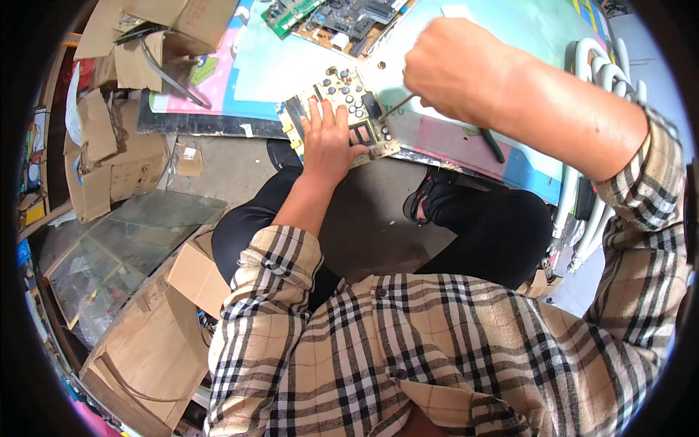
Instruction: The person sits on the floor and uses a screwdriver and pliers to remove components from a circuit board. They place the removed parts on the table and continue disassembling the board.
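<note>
A cream circuit board (351,81) with black capacitors and a dark transformer lies at the near edge of the table, part of it overhanging. My left hand (326,142) rests on top of the board, fingers stretched and spread across its parts. Raised to the right, my right hand (448,69) is closed in a fist around a screwdriver. The screwdriver's thin shaft (400,106) slants down left to the board's right side; its handle is hidden in the fist. Whether the tip touches the board I cannot tell.
Larger circuit boards (349,25) lie farther back on the table (266,54). A dark-handled tool (492,145) sits near its front edge. Cardboard boxes (116,167) and a glass sheet (145,226) crowd the left; white hoses (593,65) hang at the right.
</note>
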Available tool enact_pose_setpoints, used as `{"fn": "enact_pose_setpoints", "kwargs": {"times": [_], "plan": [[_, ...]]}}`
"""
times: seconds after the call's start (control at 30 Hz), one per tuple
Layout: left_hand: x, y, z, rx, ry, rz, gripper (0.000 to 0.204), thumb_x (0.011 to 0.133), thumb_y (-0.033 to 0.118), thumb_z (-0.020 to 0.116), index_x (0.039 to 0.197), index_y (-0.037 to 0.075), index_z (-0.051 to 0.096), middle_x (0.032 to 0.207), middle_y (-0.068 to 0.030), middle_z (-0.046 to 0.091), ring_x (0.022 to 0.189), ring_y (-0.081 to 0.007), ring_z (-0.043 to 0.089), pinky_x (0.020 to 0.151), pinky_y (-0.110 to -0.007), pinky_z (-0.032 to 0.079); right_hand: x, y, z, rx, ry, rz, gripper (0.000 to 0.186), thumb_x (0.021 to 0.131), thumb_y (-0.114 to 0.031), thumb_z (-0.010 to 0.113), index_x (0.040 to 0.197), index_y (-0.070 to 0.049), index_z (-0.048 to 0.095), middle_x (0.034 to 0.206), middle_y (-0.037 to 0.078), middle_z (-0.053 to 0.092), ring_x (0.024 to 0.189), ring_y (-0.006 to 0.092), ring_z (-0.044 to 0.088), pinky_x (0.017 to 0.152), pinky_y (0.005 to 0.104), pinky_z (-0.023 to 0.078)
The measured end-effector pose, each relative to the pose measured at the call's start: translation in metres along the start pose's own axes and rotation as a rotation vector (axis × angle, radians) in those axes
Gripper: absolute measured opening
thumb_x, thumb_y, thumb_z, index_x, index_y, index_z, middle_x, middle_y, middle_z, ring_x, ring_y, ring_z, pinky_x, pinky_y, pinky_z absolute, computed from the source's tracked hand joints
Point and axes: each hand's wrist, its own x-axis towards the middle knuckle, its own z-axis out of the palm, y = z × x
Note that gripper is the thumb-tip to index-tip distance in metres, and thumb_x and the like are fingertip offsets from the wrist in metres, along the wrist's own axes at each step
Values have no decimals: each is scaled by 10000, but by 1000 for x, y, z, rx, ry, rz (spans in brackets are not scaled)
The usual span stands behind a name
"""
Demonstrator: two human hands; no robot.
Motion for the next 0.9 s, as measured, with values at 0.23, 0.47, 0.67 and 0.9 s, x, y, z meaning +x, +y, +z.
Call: {"fn": "enact_pose_setpoints", "kwargs": {"times": [0.23,0.47,0.67,0.9], "plan": [[-3,-11,1,90,-67,-26,581,659,315,850,1125,98,580,1361,-302,414,1321,-550,318,995,-660,357,-67,-47,60,675,-231,379,340,945,-306,568,954,34,583,674,215,634,706,390,660,650,449,538],[6,5,-12,141,-24,-53,570,609,238,881,1080,48,621,1265,-219,476,1205,-384,441,998,-475,379,-86,-160,92,1111,-186,626,310,966,-282,520,931,26,504,715,217,658,688,381,675,622,437,552],[3,-10,-9,132,-90,-84,531,594,232,881,1004,49,596,981,-136,573,957,-331,552,841,-425,458,-73,-204,97,1285,-107,726,303,970,-297,537,880,-14,483,645,180,627,593,351,654,509,413,520],[-1,-11,-10,190,-15,-4,531,576,241,887,964,46,581,928,-115,600,900,-317,571,788,-409,483,-67,-202,95,1449,-163,750,337,982,-315,509,893,9,525,725,219,648,698,395,668,609,453,547]]}}
